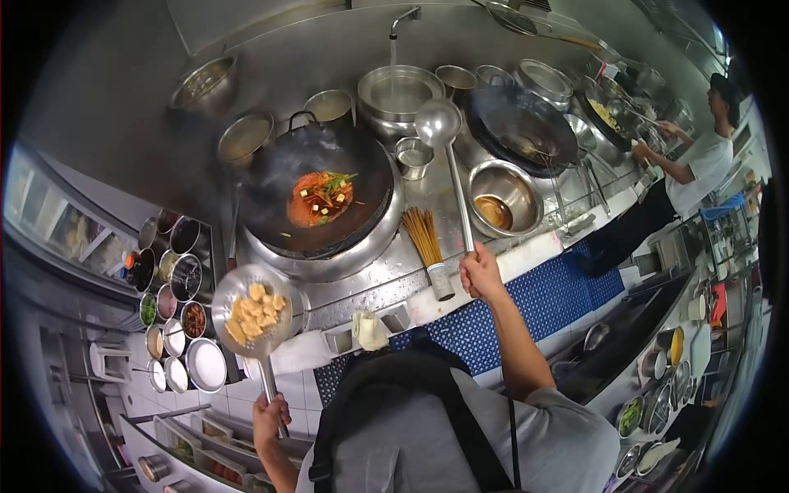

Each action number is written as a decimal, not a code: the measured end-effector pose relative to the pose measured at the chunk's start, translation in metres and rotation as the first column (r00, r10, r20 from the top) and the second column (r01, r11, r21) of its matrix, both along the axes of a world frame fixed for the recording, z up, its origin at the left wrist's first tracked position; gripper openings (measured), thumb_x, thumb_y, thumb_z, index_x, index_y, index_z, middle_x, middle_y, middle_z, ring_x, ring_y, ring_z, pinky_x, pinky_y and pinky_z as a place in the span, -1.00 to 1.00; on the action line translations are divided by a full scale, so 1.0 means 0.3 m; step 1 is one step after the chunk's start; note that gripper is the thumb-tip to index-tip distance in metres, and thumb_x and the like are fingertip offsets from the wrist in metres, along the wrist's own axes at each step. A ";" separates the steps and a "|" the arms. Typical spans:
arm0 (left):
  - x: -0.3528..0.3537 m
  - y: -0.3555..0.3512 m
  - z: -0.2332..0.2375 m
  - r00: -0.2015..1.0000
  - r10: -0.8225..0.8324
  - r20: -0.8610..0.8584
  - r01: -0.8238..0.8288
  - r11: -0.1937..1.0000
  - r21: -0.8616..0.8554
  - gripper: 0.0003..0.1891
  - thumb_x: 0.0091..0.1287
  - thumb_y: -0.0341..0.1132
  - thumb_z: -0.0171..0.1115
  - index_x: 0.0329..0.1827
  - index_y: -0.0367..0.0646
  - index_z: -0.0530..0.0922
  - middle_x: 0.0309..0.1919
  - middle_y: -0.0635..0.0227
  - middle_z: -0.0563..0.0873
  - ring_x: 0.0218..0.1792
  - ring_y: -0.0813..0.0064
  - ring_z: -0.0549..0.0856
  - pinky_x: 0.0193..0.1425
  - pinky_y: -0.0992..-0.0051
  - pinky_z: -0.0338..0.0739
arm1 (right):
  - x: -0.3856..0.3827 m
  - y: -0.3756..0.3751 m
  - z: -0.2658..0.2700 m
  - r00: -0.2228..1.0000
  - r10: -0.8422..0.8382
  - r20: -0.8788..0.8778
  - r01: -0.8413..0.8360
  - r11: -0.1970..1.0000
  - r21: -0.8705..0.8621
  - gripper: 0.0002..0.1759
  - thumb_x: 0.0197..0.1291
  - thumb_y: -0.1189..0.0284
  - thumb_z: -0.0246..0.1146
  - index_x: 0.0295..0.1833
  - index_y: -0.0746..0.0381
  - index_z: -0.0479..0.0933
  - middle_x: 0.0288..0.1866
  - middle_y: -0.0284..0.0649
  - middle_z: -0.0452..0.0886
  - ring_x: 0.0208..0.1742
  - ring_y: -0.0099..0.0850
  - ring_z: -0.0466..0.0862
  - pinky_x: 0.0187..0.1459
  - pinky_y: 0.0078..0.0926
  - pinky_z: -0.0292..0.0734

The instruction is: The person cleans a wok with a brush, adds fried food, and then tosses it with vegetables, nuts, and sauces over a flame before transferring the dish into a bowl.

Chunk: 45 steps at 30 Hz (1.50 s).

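Note:
My left hand [269, 414] is closed round the handle of a perforated strainer ladle [222, 306]. Golden fried chunks [256, 314] lie in its bowl, held near the stove's front edge. My right hand [480, 274] grips the long handle of a steel ladle [439, 123], whose bowl is raised toward the back of the stove. Between the two sits a black wok [366, 185] on a burner ring, with red sauce, green pieces and pale cubes [322, 197] in it and haze above. A bamboo wok brush [423, 238] lies right of the wok.
Running water from a tap [394, 37] falls into a steel pot [401, 90]. A bowl of brown liquid [503, 177] stands near a second wok [519, 131]. Seasoning containers [205, 361] line the left. A co-worker [699, 164] stands at another wok, far right.

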<state>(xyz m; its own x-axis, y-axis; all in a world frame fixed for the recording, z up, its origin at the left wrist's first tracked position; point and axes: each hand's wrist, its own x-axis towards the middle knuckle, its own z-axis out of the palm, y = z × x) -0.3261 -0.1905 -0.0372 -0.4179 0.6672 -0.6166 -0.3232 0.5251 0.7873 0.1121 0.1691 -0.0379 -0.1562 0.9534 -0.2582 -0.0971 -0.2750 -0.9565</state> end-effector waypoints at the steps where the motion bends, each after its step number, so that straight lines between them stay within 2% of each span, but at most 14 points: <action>1: -0.001 0.037 0.044 1.000 -0.002 -0.026 0.002 1.000 0.012 -0.88 0.39 -0.36 0.21 -0.26 -0.16 0.46 -0.62 0.43 0.47 -0.68 0.61 0.43 -0.64 0.52 0.34 | 0.008 -0.026 -0.008 0.998 -0.015 0.057 0.017 0.999 -0.032 -0.63 0.29 0.60 0.11 0.22 0.31 0.39 -0.59 -0.32 0.47 -0.73 -0.55 0.43 -0.73 -0.55 0.33; 13: 0.022 0.503 0.137 0.996 -0.082 0.042 0.070 0.971 0.228 -0.84 0.43 -0.29 0.24 -0.15 -0.20 0.51 -0.54 0.49 0.47 -0.63 0.67 0.41 -0.64 0.61 0.28 | 0.200 -0.250 -0.441 0.548 -0.241 0.801 -0.044 0.948 0.316 -0.36 0.29 0.48 0.17 0.49 0.29 0.28 0.06 0.14 0.63 -0.06 0.13 0.67 0.03 -0.02 0.57; 17: 0.051 0.620 0.104 0.995 -0.049 0.082 0.031 0.978 0.206 -0.84 0.47 -0.27 0.19 -0.14 -0.19 0.51 -0.53 0.50 0.46 -0.62 0.68 0.40 -0.65 0.61 0.28 | 0.540 -0.179 -0.678 0.774 -0.405 0.486 0.263 0.905 0.334 -0.60 0.41 0.23 0.07 -0.14 0.30 0.71 -0.25 0.09 0.73 -0.15 0.00 0.73 -0.02 -0.12 0.60; 20: 0.085 0.708 0.082 0.951 0.050 0.306 -0.116 0.972 0.203 -0.81 0.52 -0.27 0.11 -0.11 -0.25 0.46 -0.52 0.47 0.42 -0.58 0.67 0.41 -0.59 0.61 0.34 | 1.017 -0.040 -0.898 0.532 -0.468 0.706 0.504 0.844 0.180 -0.57 0.37 0.22 0.08 -0.34 0.32 0.66 -0.37 0.14 0.70 -0.28 0.07 0.72 -0.17 -0.03 0.60; 22: 0.621 0.749 0.298 0.803 0.176 -0.570 -0.135 0.984 0.114 -0.68 0.46 0.07 0.15 -0.06 0.06 0.65 -0.36 0.38 0.65 -0.37 0.52 0.61 -0.28 0.42 0.52 | 1.289 0.101 -1.147 0.313 -0.605 0.732 0.631 0.708 0.316 -0.57 0.34 0.21 0.12 -0.40 0.33 0.66 -0.40 0.15 0.68 -0.30 0.10 0.72 -0.19 0.00 0.59; 25: 0.507 0.841 0.179 0.804 0.070 -0.590 -0.109 0.994 -0.030 -0.63 0.50 0.06 0.07 -0.36 0.02 0.50 -0.57 0.60 0.44 -0.68 0.59 0.36 -0.63 0.52 0.24 | 1.590 0.356 -1.293 0.252 -0.744 0.619 0.758 0.549 0.351 -0.59 0.37 0.22 0.13 -0.38 0.29 0.67 -0.54 -0.07 0.68 -0.54 -0.23 0.70 -0.39 -0.21 0.59; 26: 0.264 0.843 0.135 0.978 0.134 -0.162 -0.133 0.991 0.019 -0.64 0.52 0.04 0.05 -0.36 0.02 0.49 -0.58 0.61 0.43 -0.68 0.62 0.35 -0.64 0.54 0.23 | 1.666 0.443 -1.319 0.325 -0.755 0.569 0.811 0.532 0.244 -0.61 0.36 0.20 0.13 -0.30 0.29 0.68 -0.38 0.05 0.69 -0.32 -0.07 0.71 -0.22 -0.13 0.58; 28: -0.081 0.872 0.081 0.660 0.404 0.633 -0.323 0.914 -0.247 -0.65 0.55 0.00 0.00 -0.37 0.03 0.46 -0.58 0.64 0.41 -0.69 0.67 0.32 -0.65 0.57 0.21 | 1.791 0.592 -1.322 0.390 -0.789 0.474 0.857 0.500 0.127 -0.60 0.35 0.16 0.14 -0.21 0.29 0.68 -0.20 0.17 0.71 -0.08 0.09 0.72 -0.03 -0.05 0.57; 29: 0.433 0.922 0.199 0.922 0.040 0.385 -0.068 0.996 0.059 -0.69 0.57 -0.06 -0.03 -0.28 -0.02 0.49 -0.56 0.61 0.43 -0.67 0.67 0.34 -0.62 0.63 0.25 | 1.838 0.671 -1.347 0.394 -0.805 0.444 0.864 0.489 0.119 -0.59 0.36 0.15 0.15 -0.20 0.29 0.69 -0.19 0.17 0.71 -0.06 0.08 0.71 -0.01 -0.05 0.56; 30: 0.611 0.952 0.188 0.833 0.038 -0.552 -0.065 0.997 -0.030 -0.73 0.59 -0.13 -0.05 -0.10 -0.11 0.52 -0.52 0.53 0.47 -0.67 0.63 0.37 -0.62 0.71 0.27 | 1.890 0.751 -1.400 0.383 -0.821 0.422 0.854 0.489 0.176 -0.60 0.35 0.17 0.15 -0.24 0.29 0.69 -0.23 0.14 0.72 -0.11 0.09 0.72 -0.05 -0.05 0.57; 34: 0.642 1.018 0.160 0.816 0.272 0.510 -0.408 0.896 0.176 -0.79 0.55 -0.30 0.05 -0.07 -0.33 0.39 -0.50 0.44 0.41 -0.57 0.65 0.41 -0.53 0.60 0.39 | 1.907 0.796 -1.368 0.485 -0.714 0.504 0.770 0.622 0.140 -0.62 0.30 0.22 0.18 -0.36 0.30 0.71 -0.40 0.07 0.72 -0.27 0.01 0.76 -0.18 -0.10 0.60; 38: 0.699 1.083 0.133 0.843 0.243 0.481 -0.341 0.931 0.127 -0.80 0.57 -0.32 0.00 -0.24 -0.23 0.35 -0.54 0.46 0.38 -0.62 0.64 0.37 -0.57 0.62 0.35 | 1.982 0.843 -1.602 0.300 -0.678 0.671 0.762 0.593 0.259 -0.63 0.19 0.14 0.29 -0.31 0.25 0.77 -0.37 -0.14 0.79 -0.28 -0.13 0.80 -0.20 -0.18 0.65; 40: 0.672 0.999 0.122 0.786 0.267 0.558 -0.438 0.877 0.198 -0.76 0.57 -0.33 -0.01 -0.35 -0.12 0.34 -0.61 0.52 0.31 -0.67 0.66 0.31 -0.65 0.60 0.26 | 2.050 0.959 -1.681 -0.062 0.038 0.997 0.198 0.980 -0.025 -0.38 0.17 -0.14 0.30 0.10 0.14 0.71 -0.04 -0.16 0.78 -0.08 -0.17 0.78 -0.10 -0.18 0.65; 45: 0.639 0.970 0.145 0.820 0.247 0.517 -0.411 0.882 0.231 -0.79 0.55 -0.35 0.04 -0.33 -0.15 0.37 -0.61 0.50 0.38 -0.64 0.64 0.37 -0.58 0.59 0.34 | 1.908 0.606 -1.716 0.242 -0.166 0.956 0.328 0.941 0.080 -0.57 0.38 0.17 0.13 0.22 0.15 0.58 -0.05 -0.08 0.75 -0.06 -0.08 0.74 -0.11 -0.02 0.62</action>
